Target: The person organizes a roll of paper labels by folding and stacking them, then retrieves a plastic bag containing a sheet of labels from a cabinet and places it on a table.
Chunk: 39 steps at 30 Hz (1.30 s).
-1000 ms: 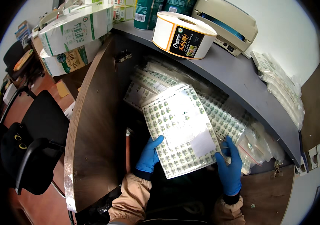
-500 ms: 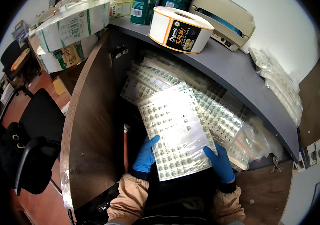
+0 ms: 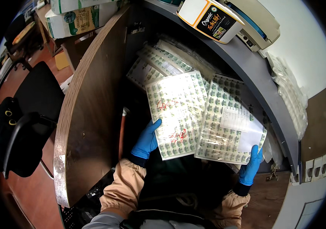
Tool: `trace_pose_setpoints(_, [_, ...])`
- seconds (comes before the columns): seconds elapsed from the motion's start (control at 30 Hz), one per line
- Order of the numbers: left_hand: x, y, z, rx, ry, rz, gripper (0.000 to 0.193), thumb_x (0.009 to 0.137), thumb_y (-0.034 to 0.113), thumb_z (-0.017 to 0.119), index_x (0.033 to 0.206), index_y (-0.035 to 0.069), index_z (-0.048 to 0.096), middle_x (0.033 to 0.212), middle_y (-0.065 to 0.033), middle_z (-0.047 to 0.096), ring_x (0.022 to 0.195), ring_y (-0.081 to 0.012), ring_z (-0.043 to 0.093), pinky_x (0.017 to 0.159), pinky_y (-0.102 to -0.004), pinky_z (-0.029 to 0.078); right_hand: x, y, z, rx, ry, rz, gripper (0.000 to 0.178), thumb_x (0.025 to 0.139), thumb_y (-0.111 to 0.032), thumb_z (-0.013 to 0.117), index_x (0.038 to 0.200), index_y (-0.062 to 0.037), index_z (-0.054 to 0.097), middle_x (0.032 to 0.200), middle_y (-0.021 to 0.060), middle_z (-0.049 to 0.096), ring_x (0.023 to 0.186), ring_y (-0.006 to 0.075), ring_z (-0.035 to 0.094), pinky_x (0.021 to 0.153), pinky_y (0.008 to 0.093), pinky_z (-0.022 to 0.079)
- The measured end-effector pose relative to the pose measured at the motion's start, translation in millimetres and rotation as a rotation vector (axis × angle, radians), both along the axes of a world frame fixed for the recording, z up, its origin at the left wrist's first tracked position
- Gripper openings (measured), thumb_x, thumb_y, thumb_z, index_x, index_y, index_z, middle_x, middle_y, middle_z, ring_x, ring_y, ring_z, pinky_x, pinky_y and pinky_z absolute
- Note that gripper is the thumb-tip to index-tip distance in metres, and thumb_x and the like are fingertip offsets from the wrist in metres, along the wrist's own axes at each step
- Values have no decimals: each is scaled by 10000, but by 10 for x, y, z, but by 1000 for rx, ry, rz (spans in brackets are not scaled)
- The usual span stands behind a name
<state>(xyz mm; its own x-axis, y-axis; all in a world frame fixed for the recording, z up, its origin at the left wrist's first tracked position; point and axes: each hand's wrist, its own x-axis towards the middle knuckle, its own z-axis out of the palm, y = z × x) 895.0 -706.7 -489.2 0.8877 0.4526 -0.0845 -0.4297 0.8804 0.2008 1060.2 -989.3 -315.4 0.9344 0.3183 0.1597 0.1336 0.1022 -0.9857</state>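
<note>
My left hand (image 3: pixel 146 140), in a blue glove, grips the left edge of a white stack of label sheets (image 3: pixel 180 122). Rows of small green labels cover it, with red handwriting across them. On the right, my gloved right hand (image 3: pixel 250 168) holds the lower right corner of a plastic-wrapped pack of label sheets (image 3: pixel 224 131), a white paper slip showing under its glossy film. The two lie side by side, fanned apart at the top, their lower edges close together. Behind them, more packs of label sheets (image 3: pixel 153 63) lie inside the dark cabinet, partly hidden.
The open wooden cabinet door (image 3: pixel 90 95) stands at my left. Above, the grey cabinet top (image 3: pixel 256 80) bears a big label roll (image 3: pixel 208 19), a beige printer (image 3: pixel 252 24) and plastic-wrapped white material (image 3: pixel 289 95). A black chair (image 3: pixel 41 91) stands farther left.
My right hand has moved right with the wrapped pack, parting it from the stack in my left hand. The red handwriting now shows. The view has shifted downward.
</note>
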Motion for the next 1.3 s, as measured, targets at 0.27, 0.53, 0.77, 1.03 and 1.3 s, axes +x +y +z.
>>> trace_pose_setpoints(0.27, [-4, 1, 27, -48, -5, 5, 491, 953, 123, 532, 1397, -10, 371, 1332, -193, 510, 1191, -283, 552, 985, -408, 490, 71, -7, -405, 105, 62, 99, 526, 962, -281, 574, 1399, -60, 383, 1323, 78, 492, 1156, 191, 532, 963, 351, 460])
trace_pose_setpoints(0.53, [57, -71, -93, -65, 5, 95, 526, 954, 158, 542, 1422, 27, 340, 1358, -163, 488, 1242, -287, 499, 1034, -423, 437, 376, 15, -335, 246, 142, 96, 553, 968, -366, 535, 1401, -52, 393, 1355, 104, 503, 1154, 213, 551, 966, 364, 466])
trace_pose_setpoints(0.77, [188, -146, -51, -395, -264, 100, 514, 971, 56, 454, 1457, 33, 286, 1491, -157, 343, 1383, -325, 309, 1144, -519, 253, 363, -134, -462, 446, 410, 142, 532, 977, -381, 514, 1379, -43, 431, 1326, 117, 537, 1118, 211, 569, 937, 346, 473])
trace_pose_setpoints(1.03, [309, -247, 17, -400, -230, 114, 550, 953, -33, 433, 1468, 83, 282, 1513, -140, 310, 1404, -311, 277, 1153, -553, 218, 282, -77, -417, 412, 274, 64, 433, 986, -333, 509, 1303, -38, 500, 1234, 84, 595, 1055, 163, 602, 876, 296, 500])
trace_pose_setpoints(1.3, [290, -223, -79, -466, -238, 76, 541, 960, -21, 436, 1466, 74, 270, 1514, -140, 303, 1397, -310, 289, 1153, -539, 229, 336, -154, -457, 461, 360, 132, 517, 968, -337, 540, 1385, -57, 416, 1352, 110, 509, 1177, 226, 543, 974, 370, 458])
